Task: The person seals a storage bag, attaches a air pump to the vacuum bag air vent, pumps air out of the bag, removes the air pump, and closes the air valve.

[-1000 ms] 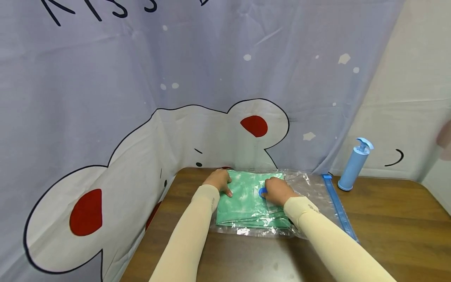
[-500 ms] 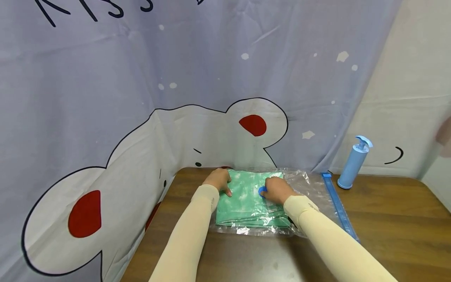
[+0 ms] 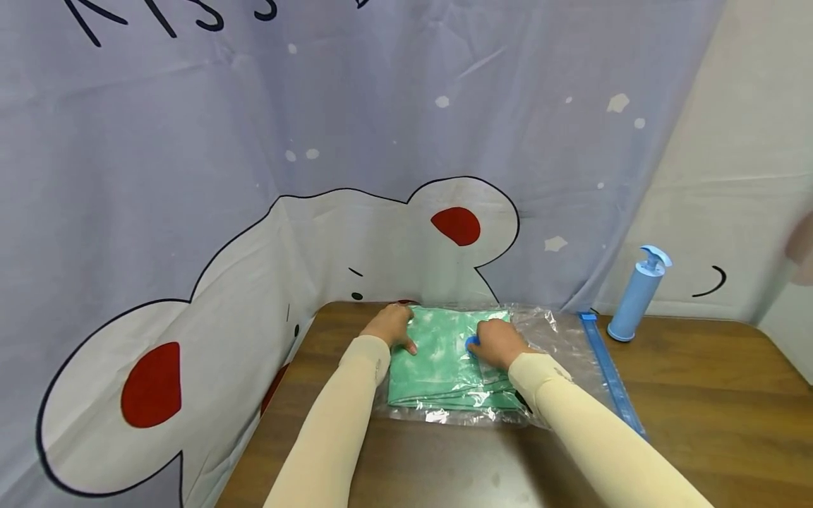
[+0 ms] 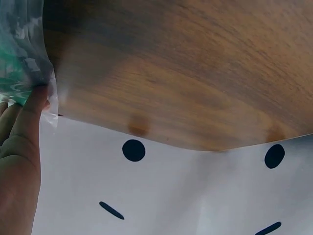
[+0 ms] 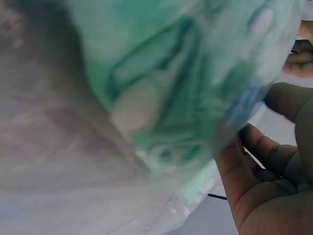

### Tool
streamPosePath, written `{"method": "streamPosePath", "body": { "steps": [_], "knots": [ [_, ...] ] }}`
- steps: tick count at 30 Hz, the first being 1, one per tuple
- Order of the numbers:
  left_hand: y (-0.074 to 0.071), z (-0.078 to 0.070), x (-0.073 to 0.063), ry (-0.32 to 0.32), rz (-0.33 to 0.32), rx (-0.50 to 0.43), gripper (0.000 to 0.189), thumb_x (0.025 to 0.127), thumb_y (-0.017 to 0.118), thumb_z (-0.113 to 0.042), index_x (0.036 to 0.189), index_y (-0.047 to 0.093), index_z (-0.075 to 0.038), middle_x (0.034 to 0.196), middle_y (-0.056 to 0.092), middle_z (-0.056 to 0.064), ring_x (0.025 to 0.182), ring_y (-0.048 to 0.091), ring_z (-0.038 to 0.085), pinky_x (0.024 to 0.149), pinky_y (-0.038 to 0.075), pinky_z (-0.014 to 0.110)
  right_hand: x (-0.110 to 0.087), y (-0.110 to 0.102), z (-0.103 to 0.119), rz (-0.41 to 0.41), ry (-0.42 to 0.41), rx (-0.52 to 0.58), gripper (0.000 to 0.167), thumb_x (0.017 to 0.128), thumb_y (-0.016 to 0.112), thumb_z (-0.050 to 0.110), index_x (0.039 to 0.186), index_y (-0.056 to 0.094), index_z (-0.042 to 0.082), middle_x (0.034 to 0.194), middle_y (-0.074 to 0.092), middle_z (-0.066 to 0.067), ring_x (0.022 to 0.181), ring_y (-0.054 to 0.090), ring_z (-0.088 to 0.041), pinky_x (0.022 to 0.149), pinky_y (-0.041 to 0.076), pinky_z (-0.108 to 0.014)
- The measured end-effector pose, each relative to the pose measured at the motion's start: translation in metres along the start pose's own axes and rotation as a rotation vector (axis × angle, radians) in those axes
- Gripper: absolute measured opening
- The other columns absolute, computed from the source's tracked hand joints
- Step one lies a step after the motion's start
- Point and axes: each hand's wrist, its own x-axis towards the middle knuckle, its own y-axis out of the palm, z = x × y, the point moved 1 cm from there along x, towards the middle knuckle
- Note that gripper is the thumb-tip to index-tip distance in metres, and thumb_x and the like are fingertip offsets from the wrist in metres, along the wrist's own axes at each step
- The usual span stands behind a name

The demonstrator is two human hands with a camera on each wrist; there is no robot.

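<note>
Clear bag (image 3: 565, 346), one, flat on the counter (image 3: 711, 395); green cloth, folded (image 3: 438, 360), inside. Blue round piece (image 3: 471, 343), on the bag's upper face; right hand (image 3: 500, 343) clamped on it, fingers curled. Left hand (image 3: 389, 326), fingers apart, at the bag's left edge. Blue strip (image 3: 610, 370), along the bag's right end; whether sealed, cannot tell. Blue pump (image 3: 638, 300), upright, right of the bag. Printed curtain (image 3: 356, 127), behind the bag. Risks, judged: film puckering or bag sliding, from upward pull; pump toppling, from the bag's end swinging.
</note>
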Motion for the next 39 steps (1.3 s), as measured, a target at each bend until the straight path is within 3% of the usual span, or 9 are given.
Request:
{"method": "streamPosePath", "body": {
  "steps": [3, 10, 14, 16, 21, 25, 31, 37, 39],
  "knots": [
    [0.0, -0.001, 0.002, -0.004, 0.002, 0.024, 0.093, 0.079, 0.104, -0.032, 0.159, 0.065, -0.006, 0.161, 0.069, 0.013, 0.155, 0.062, 0.036, 0.131, 0.051, 0.049, -0.003, -0.005, 0.005, -0.02, -0.01, 0.007, 0.033, 0.099, 0.087, 0.042, 0.088, 0.076, 0.013, 0.08, 0.077, -0.002, 0.073, 0.069, -0.021, 0.073, 0.062, -0.049],
    [-0.001, -0.004, 0.004, -0.009, 0.009, 0.049, 0.093, 0.077, 0.105, -0.033, 0.159, 0.066, -0.008, 0.162, 0.069, 0.012, 0.154, 0.063, 0.036, 0.13, 0.052, 0.05, -0.023, -0.041, 0.035, -0.047, -0.026, 0.007, 0.026, 0.099, 0.089, 0.035, 0.095, 0.082, 0.01, 0.088, 0.081, -0.006, 0.084, 0.074, -0.027, 0.078, 0.063, -0.052],
    [-0.002, -0.006, 0.003, -0.011, 0.002, 0.054, 0.093, 0.078, 0.104, -0.033, 0.16, 0.066, -0.009, 0.164, 0.067, 0.013, 0.157, 0.06, 0.035, 0.132, 0.05, 0.049, -0.017, -0.03, 0.025, -0.063, -0.034, 0.033, 0.022, 0.096, 0.092, 0.032, 0.094, 0.084, 0.011, 0.089, 0.082, -0.005, 0.084, 0.076, -0.029, 0.079, 0.065, -0.052],
    [-0.003, -0.007, 0.001, -0.019, 0.002, 0.054, 0.094, 0.078, 0.103, -0.033, 0.161, 0.065, -0.01, 0.166, 0.065, 0.013, 0.158, 0.059, 0.035, 0.133, 0.049, 0.049, -0.016, -0.031, 0.024, -0.032, -0.029, 0.07, 0.024, 0.098, 0.09, 0.031, 0.103, 0.085, 0.008, 0.098, 0.085, -0.009, 0.095, 0.08, -0.034, 0.089, 0.067, -0.053],
    [-0.004, -0.011, -0.002, -0.034, 0.004, 0.057, 0.093, 0.08, 0.103, -0.031, 0.162, 0.064, -0.011, 0.167, 0.064, 0.012, 0.159, 0.059, 0.034, 0.133, 0.049, 0.049, -0.018, -0.033, 0.021, 0.0, 0.023, 0.156, 0.028, 0.1, 0.087, 0.038, 0.114, 0.087, 0.014, 0.109, 0.088, -0.007, 0.11, 0.081, -0.039, 0.101, 0.066, -0.057],
    [-0.005, -0.012, -0.002, -0.039, 0.013, 0.058, 0.093, 0.079, 0.103, -0.03, 0.161, 0.064, -0.01, 0.167, 0.065, 0.011, 0.157, 0.06, 0.034, 0.131, 0.051, 0.05, -0.019, -0.035, 0.024, -0.029, 0.006, 0.126, 0.02, 0.096, 0.091, 0.032, 0.111, 0.088, 0.018, 0.106, 0.088, -0.004, 0.109, 0.082, -0.039, 0.1, 0.066, -0.06],
    [-0.004, -0.012, 0.002, -0.054, 0.031, 0.068, 0.093, 0.08, 0.103, -0.031, 0.162, 0.064, -0.011, 0.168, 0.064, 0.011, 0.156, 0.061, 0.035, 0.131, 0.052, 0.05, -0.031, -0.064, 0.051, -0.021, -0.012, 0.084, 0.018, 0.093, 0.094, 0.017, 0.11, 0.088, 0.014, 0.108, 0.088, -0.01, 0.109, 0.081, -0.041, 0.098, 0.065, -0.063],
    [-0.002, -0.012, 0.002, -0.057, 0.03, 0.083, 0.092, 0.08, 0.103, -0.031, 0.161, 0.065, -0.011, 0.166, 0.065, 0.011, 0.155, 0.062, 0.035, 0.13, 0.052, 0.05, -0.043, -0.086, 0.069, 0.007, -0.003, 0.103, 0.018, 0.094, 0.092, 0.01, 0.111, 0.088, 0.011, 0.112, 0.087, -0.014, 0.113, 0.081, -0.041, 0.102, 0.066, -0.06],
    [-0.003, -0.013, 0.001, -0.056, 0.028, 0.083, 0.091, 0.08, 0.103, -0.031, 0.16, 0.065, -0.011, 0.166, 0.066, 0.011, 0.154, 0.063, 0.035, 0.13, 0.053, 0.05, -0.043, -0.082, 0.065, -0.01, -0.029, 0.102, 0.017, 0.094, 0.091, 0.01, 0.111, 0.088, 0.012, 0.112, 0.087, -0.013, 0.113, 0.08, -0.039, 0.101, 0.066, -0.057]
  ]
}}
